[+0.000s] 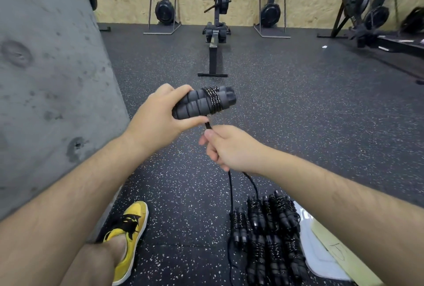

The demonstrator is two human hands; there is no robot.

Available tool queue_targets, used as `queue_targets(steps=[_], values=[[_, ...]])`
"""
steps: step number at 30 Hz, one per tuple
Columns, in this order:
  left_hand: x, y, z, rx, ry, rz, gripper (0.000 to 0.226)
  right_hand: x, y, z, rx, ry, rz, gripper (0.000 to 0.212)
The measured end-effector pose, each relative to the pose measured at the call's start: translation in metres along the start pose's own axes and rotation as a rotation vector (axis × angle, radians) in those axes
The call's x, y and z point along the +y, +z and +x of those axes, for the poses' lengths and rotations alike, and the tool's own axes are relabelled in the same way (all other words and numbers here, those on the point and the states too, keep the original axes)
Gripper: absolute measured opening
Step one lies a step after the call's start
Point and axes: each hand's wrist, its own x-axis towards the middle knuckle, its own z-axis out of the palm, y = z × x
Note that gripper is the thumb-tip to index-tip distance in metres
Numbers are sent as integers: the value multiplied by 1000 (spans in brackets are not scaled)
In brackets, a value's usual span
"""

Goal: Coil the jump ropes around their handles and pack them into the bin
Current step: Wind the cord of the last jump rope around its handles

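Note:
My left hand grips a pair of black foam jump-rope handles held side by side, pointing right. A few turns of black speckled rope are wound around them near their far end. Just below, my right hand grips the loose rope, which hangs from that hand to the floor. On the floor at lower right lie several coiled jump ropes in a pile. Beside them a white bin is only partly in view, under my right forearm.
A grey concrete wall stands close on the left. A rowing machine sits ahead on the black speckled floor, with more machines along the plywood back wall. My foot in a yellow shoe is at lower left.

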Motion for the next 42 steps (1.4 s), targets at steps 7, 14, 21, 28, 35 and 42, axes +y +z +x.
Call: queue_targets(steps=[7,14,21,28,35,42], values=[[-18,5,4,-54,-20,211,57,-17,-7,-10,4,41,-109,36],[-12,11,4,-110,-14,311,63,-34,-26,-23,-46,47,-311,36],[-10,14,1,-245,25,395,68,-46,-44,-34,28,-130,-876,35],[-2,11,-15,-487,214,226,61,-36,-76,-26,134,-395,-1151,34],[31,-4,-30,-425,298,-65,58,-14,-94,-11,114,-404,-1032,31],[47,-15,-30,-277,120,-365,58,5,-65,-7,15,-200,-257,28]])
